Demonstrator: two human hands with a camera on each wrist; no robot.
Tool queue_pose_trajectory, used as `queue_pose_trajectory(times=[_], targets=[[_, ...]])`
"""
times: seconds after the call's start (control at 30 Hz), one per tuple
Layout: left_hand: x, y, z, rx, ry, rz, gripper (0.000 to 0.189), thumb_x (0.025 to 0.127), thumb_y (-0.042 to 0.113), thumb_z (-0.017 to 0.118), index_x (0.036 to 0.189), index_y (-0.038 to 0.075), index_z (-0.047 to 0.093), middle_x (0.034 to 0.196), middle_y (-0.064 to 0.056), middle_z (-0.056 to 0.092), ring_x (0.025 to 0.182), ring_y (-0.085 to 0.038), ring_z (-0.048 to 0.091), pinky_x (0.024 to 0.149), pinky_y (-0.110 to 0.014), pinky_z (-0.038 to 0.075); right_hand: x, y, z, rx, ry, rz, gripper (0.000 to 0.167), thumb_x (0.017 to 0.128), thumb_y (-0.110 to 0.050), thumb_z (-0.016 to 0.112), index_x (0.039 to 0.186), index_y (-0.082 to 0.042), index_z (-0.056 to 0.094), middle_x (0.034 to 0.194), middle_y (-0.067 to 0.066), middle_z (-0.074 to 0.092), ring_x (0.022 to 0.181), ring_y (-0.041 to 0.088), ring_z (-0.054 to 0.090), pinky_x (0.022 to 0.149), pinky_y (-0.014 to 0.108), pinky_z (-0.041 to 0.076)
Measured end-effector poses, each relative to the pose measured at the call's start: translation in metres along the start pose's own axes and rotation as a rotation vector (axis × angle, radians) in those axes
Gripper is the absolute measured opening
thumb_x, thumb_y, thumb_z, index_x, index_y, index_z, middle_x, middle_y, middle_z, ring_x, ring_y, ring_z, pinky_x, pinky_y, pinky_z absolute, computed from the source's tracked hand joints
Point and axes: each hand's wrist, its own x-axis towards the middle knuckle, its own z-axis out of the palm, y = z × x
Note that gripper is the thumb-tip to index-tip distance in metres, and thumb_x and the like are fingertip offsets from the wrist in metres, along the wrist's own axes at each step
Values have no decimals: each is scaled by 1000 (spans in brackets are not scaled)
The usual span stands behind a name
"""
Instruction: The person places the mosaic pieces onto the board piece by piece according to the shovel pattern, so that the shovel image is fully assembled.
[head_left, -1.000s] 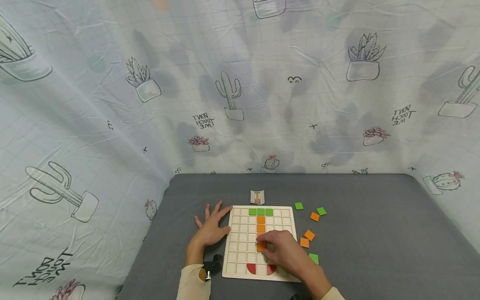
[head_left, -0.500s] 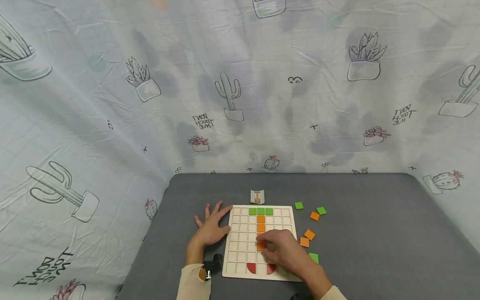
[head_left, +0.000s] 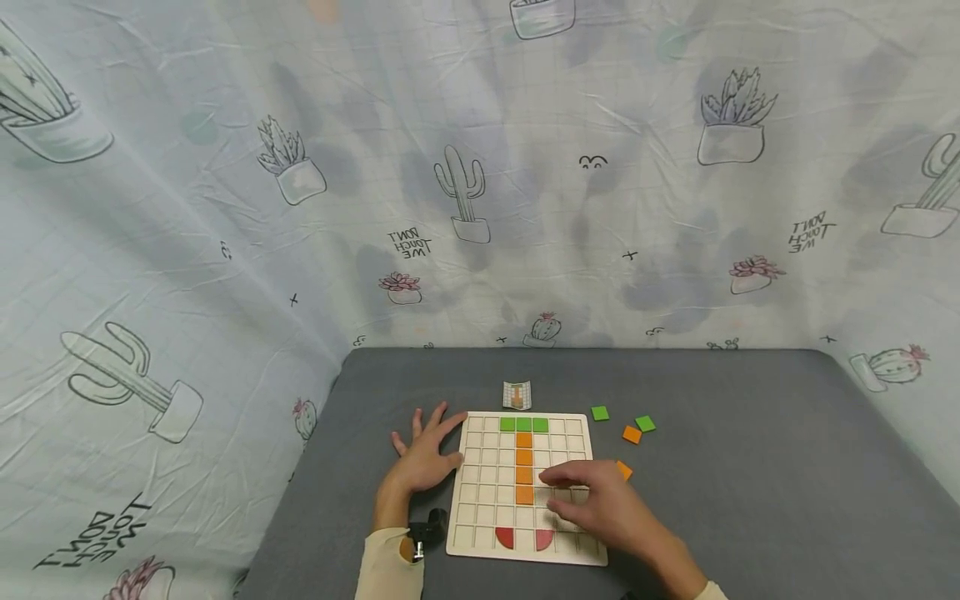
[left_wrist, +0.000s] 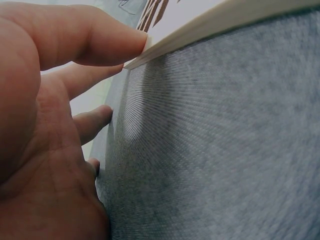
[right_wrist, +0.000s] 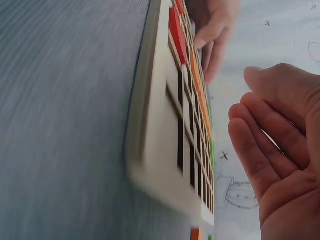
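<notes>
A pale wooden grid board (head_left: 480, 515) lies flat on the table. Three green square tiles (head_left: 523, 425) fill the middle of its far row, and a column of orange square tiles (head_left: 524, 457) runs down from them. Two red quarter-round tiles (head_left: 505, 537) sit in the nearest row, one cell between them. My left hand (head_left: 422, 458) rests at the board's left edge, fingers spread, thumb and index finger touching it, as the left wrist view also shows. Over the board's right part hovers my right hand (head_left: 600, 504), thumb and fingers apart, holding nothing.
Loose green tiles (head_left: 600, 413) and orange tiles (head_left: 632, 434) lie on the grey table (head_left: 750, 467) to the right of the board. Behind the board is a small pattern card (head_left: 517, 395). A patterned cloth (head_left: 570, 208) hangs at the back and sides.
My right hand has let go of the lowest orange tile, which now lies in its cell, and has moved to the right with its fingers apart. The left hand keeps its place.
</notes>
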Motion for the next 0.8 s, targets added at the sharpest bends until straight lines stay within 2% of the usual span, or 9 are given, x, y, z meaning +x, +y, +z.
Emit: queue_pose_trajectory(times=[0.2,0.37,0.5,0.6,0.8], targets=[[0,0,-1,0,5,4,72,92,11,73,162,20,57,181,-20,25,167,-57,-6,116,-87,-23,-16,7,-21,-19,15,39,28,91,-10,89,119,-12,84,115,2,84,100,17,82,87,36,68],[0,-1,0,5,7,1,73,91,11,73,162,20,57,181,-20,26,167,-57,-6,116,-87,-23,-29,14,-39,-18,27,63,29,90,-10,90,118,-10,83,114,4,84,98,18,81,85,37,69],[0,-1,1,1,10,5,73,90,11,73,161,20,58,181,-21,26,167,-57,-5,116,-87,-23,-39,22,-55,-52,39,94,29,90,-10,90,118,-11,83,113,1,83,99,12,80,85,35,68],[0,-1,1,3,12,10,72,90,11,73,161,19,58,180,-21,27,167,-58,-5,116,-88,-23,-44,31,-67,-73,58,84,29,90,-12,90,118,-12,84,112,-1,84,101,11,80,87,33,68],[0,-2,3,8,14,15,72,91,11,74,161,20,58,180,-21,27,167,-58,-4,115,-88,-23,-47,48,-84,-87,79,0,31,88,-10,91,118,-10,83,112,1,85,100,14,81,88,23,65]])
